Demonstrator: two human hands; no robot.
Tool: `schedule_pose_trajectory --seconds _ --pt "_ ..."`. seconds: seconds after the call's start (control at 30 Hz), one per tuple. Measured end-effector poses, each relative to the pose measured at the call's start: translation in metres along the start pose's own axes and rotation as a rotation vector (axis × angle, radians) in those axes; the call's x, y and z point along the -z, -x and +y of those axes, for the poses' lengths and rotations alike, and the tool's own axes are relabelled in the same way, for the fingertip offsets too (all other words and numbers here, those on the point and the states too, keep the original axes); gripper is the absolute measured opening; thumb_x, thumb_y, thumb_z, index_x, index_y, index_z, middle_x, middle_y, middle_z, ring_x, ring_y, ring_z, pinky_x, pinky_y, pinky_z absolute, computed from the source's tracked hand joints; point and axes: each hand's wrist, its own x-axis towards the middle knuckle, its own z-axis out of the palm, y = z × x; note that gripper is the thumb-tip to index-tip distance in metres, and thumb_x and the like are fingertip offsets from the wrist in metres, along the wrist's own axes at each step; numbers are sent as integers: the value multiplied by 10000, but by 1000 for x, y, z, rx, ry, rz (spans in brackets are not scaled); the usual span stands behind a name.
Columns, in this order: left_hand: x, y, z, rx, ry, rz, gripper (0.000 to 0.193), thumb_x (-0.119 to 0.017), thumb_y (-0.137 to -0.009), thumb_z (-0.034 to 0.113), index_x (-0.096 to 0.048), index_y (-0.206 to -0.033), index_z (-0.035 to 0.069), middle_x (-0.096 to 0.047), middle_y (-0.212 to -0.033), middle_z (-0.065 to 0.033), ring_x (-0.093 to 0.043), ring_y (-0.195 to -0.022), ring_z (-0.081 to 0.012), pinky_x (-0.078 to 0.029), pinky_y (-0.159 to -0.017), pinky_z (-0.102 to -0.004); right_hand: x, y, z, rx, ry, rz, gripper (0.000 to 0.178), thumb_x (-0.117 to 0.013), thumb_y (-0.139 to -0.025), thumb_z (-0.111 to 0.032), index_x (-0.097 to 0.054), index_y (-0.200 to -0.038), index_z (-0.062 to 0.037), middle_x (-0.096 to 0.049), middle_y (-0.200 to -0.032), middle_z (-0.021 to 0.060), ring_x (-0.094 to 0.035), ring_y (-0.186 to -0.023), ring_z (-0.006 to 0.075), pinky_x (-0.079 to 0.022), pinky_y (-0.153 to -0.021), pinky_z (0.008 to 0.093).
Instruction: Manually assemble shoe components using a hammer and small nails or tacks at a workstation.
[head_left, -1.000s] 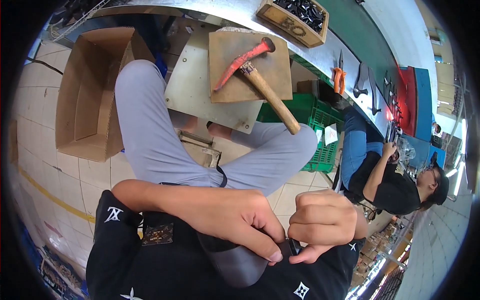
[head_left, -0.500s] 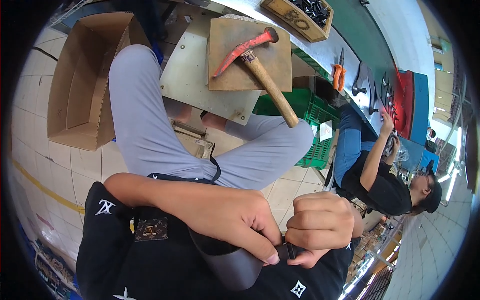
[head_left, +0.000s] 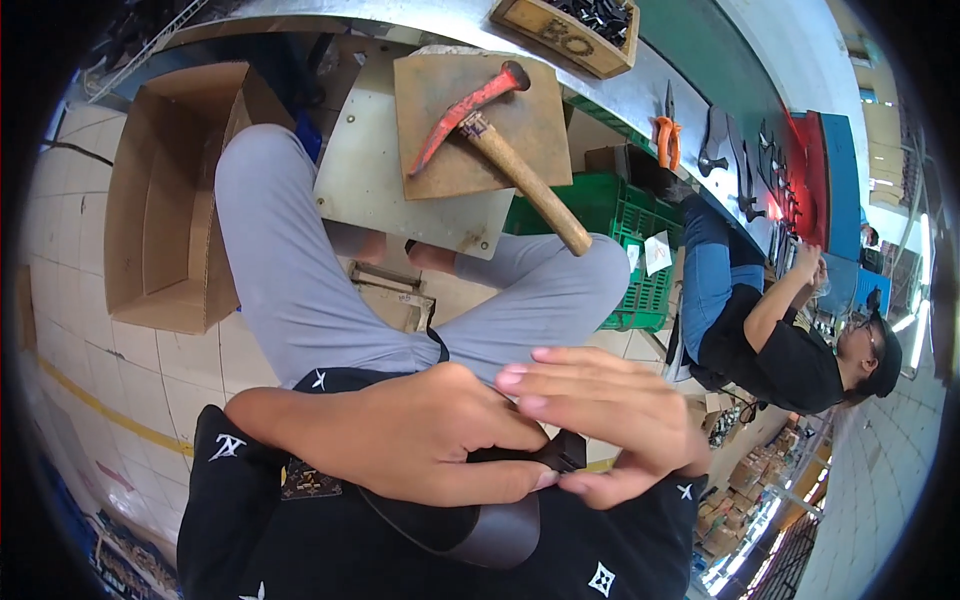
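Observation:
My left hand (head_left: 440,430) pinches a dark, smooth, curved piece (head_left: 505,530) that looks like part of a high-heeled shoe. Its broad end lies against my black shirt, while a small black block (head_left: 566,452) sticks out past my left thumb and forefinger. The palm and fingers hide the middle of the piece. Beside the block, my right hand (head_left: 625,420) is open, fingers stretched out and thumb apart. Whether the right thumb touches the block I cannot tell.
Beyond my knees, a hammer (head_left: 530,185) with a red head rests on a brown board (head_left: 425,90). An open carton (head_left: 170,200) stands left. Along the bench are a wooden box (head_left: 600,55) of black parts and orange-handled pliers (head_left: 668,140). A co-worker (head_left: 780,350) sits right.
My right hand has let go of the block end and opened, its fingers now spread above it. The left hand and the held piece have shifted slightly upward.

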Motion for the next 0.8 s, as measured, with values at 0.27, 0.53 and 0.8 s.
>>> schedule_pose_trajectory --seconds 0.27,0.53,0.8 --pt "-13 -1 -13 -158 -371 240 153 -693 -842 120 -666 -942 8 -648 -758 -119 -642 -654 -307 -529 -581 -375 -39 10 11 25 -87 312 406 -484 -812 19 -613 -1167 168 -640 -1102 373 -619 -1158 445 -340 -1091 618" --pt "-9 3 -13 -152 -423 282 164 -701 -851 101 -692 -981 2 -690 -832 -145 -673 -705 -316 -535 -608 -360 -55 1 19 -6 -191 446 353 -488 -880 -35 -631 -1139 158 -675 -1077 319 -656 -1110 412 -361 -1087 596" --pt "-6 11 -8 151 -341 280 146 -645 -907 110 -676 -897 -33 -641 -725 -162 -635 -637 -263 -480 -572 -349 -62 -2 30 -167 -291 453 372 -511 -908 -45 -615 -1227 113 -673 -1123 300 -669 -1097 354 -481 -1007 441"
